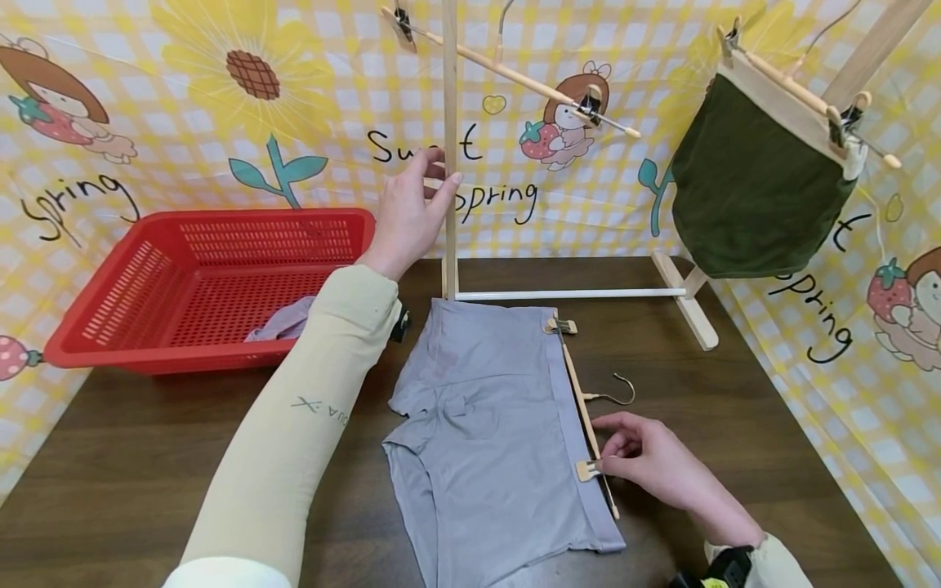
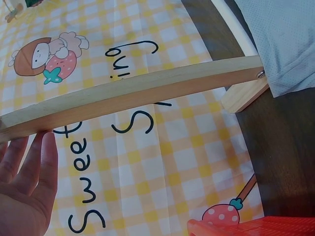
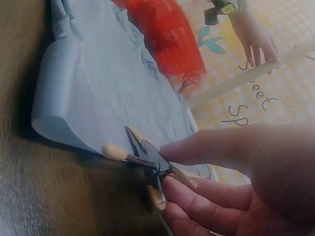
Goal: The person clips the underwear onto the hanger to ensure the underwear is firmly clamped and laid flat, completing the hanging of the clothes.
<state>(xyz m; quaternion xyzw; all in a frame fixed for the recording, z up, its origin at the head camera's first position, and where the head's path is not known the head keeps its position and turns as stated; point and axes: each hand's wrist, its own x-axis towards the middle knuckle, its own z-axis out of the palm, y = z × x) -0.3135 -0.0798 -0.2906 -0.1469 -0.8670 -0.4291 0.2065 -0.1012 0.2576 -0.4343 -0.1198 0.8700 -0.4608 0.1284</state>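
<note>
At upper centre our left hand (image 1: 413, 219) curls loosely around the wooden post (image 1: 450, 237), thumb and fingers lightly closed on it; the grey shorts (image 1: 488, 425) lie at lower centre, and we would clip them best with the waistband (image 1: 569, 416) smooth and square along the hanger (image 1: 578, 380); their waistband points right, leg openings left, the long axis running down the frame past its lower edge; right of centre, our right hand (image 1: 654, 463) pinches the lower clip (image 1: 587, 471) between thumb and fingers.
</note>
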